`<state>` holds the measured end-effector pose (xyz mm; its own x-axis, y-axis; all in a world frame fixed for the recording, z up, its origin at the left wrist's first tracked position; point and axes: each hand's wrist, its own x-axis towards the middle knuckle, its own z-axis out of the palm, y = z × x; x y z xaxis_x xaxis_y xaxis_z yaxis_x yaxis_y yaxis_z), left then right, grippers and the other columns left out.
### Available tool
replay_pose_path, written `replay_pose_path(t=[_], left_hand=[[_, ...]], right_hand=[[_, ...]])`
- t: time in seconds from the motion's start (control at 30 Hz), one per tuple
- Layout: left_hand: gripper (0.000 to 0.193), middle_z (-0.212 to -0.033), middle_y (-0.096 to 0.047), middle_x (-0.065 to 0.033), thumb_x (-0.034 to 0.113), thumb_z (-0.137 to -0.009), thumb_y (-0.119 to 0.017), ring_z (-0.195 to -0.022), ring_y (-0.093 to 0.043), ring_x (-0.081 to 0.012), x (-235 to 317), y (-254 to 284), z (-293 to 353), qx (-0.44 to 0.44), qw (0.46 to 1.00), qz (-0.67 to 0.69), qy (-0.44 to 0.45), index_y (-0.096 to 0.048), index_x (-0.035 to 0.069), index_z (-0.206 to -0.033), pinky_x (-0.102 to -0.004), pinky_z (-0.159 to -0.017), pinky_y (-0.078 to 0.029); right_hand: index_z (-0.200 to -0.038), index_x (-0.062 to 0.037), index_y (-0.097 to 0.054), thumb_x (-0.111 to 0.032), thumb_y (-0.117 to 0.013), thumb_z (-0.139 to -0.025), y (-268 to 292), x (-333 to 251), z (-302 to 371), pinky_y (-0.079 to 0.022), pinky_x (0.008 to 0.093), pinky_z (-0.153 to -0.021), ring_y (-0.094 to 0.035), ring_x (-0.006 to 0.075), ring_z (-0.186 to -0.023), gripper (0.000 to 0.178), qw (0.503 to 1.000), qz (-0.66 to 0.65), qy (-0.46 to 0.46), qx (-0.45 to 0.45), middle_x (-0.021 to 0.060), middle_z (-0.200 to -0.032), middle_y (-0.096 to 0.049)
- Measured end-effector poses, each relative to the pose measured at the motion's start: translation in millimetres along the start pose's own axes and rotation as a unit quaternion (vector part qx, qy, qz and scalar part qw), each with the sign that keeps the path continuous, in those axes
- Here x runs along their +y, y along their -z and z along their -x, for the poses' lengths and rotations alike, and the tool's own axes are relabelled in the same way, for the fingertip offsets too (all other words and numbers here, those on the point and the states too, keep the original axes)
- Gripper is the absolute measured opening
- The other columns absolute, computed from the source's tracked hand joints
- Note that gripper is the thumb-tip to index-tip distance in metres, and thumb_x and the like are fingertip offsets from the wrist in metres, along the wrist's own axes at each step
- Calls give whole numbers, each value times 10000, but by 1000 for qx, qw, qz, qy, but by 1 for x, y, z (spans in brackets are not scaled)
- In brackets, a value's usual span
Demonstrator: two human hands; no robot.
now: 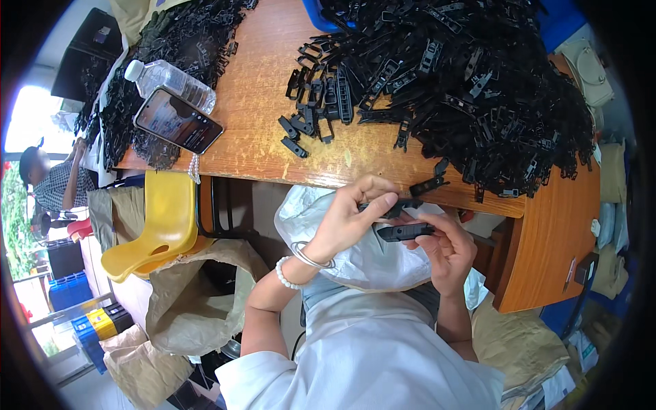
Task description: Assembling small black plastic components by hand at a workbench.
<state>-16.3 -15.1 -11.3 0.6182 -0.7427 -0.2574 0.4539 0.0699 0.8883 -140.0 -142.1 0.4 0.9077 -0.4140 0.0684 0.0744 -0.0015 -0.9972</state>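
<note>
Above my lap, near the table's front edge, my left hand pinches a small black plastic part between thumb and fingers. Just below it, my right hand grips a longer black plastic housing by its right end. The two pieces are close together; I cannot tell whether they touch. White plastic sheeting covers my lap under both hands. One loose black clip lies at the table edge beyond my right hand. A large heap of black plastic frames fills the table's right side.
Several black housings lie left of the heap on the wooden table. A phone rests by a clear bottle, beside another black heap. A yellow chair and open paper sack stand left. Another person is far left.
</note>
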Motion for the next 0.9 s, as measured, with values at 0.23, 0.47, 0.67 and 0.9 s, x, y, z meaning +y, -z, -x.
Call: replay_pose_path(t=[0.23,0.47,0.67,0.9], left_hand=[[331,-912,-623,-138,126,-871,-503,-748,-578,-132,11,-7,16,-69,951,-296,-62,-495,-27,-1164,-260,-703,-456],[518,-892,-607,-202,103,-745,-657,-725,-607,-323,10,-16,22,-73,903,-398,-142,-432,-19,-1195,-332,-637,-480],[439,-876,-614,-192,90,-714,-676,-732,-623,-299,8,-10,22,-90,885,-426,-165,-516,-23,-1106,-319,-631,-477],[369,-790,-636,-144,104,-719,-690,-634,-632,-213,-4,-12,18,-80,894,-397,-192,-560,-30,-1037,-254,-589,-473]], right_hand=[[-948,77,-573,98,-598,-723,4,2,0,-512,245,-672,-607,173,-761,228,997,64,39,24,130,-906,-566],[-957,41,-598,77,-648,-680,9,9,4,-499,257,-677,-596,186,-806,284,994,92,52,18,122,-938,-583],[-1005,2,-602,9,-686,-600,10,2,-8,-421,294,-784,-542,221,-925,414,996,88,24,26,104,-974,-575],[-995,-19,-600,73,-655,-624,18,14,-6,-466,294,-651,-577,237,-765,387,972,196,128,-11,111,-882,-574]])
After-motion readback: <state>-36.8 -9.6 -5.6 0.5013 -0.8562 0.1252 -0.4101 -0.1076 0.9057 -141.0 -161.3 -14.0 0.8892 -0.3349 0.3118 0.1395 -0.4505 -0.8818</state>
